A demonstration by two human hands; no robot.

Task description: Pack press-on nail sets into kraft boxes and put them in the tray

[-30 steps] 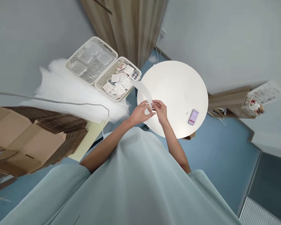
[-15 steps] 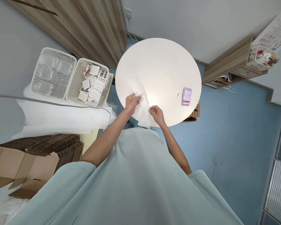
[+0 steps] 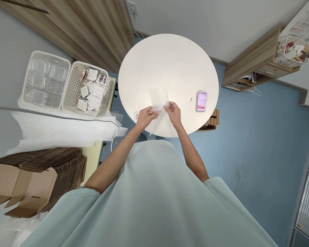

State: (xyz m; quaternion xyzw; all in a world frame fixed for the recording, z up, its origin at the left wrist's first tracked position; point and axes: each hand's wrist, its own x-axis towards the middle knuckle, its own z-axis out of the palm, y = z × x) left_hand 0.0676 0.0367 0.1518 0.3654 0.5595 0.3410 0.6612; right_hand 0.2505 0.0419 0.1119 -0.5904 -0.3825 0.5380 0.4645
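A thin, translucent white sheet (image 3: 157, 99) is held up between my hands over the near side of the round white table (image 3: 175, 51). Whether it is foam, film or a bag, I cannot tell. My left hand (image 3: 146, 117) pinches its left side between thumb and fingers. On the right, my right hand (image 3: 173, 112) has thumb and fingers closed on the other edge. Beside my left fingers, on the tabletop, lies a small clear-and-white square item (image 3: 136, 116), partly hidden by the hand. A blurred-out pinkish phone-like object (image 3: 201, 101) rests near the table's right edge.
To the left stand a white basket of clear plastic boxes (image 3: 32, 85) and another basket (image 3: 68, 91) with small white packets. White sheets (image 3: 59, 128) are stacked below them, near flattened cardboard boxes (image 3: 67, 171). A cable crosses the stack. Small brown boxes (image 3: 213, 121) sit below the table's right side.
Both hands have lifted the sheet and turned it; its lower part no longer hangs over the near table edge. The small square item beside the left hand now shows. The view has shifted slightly.
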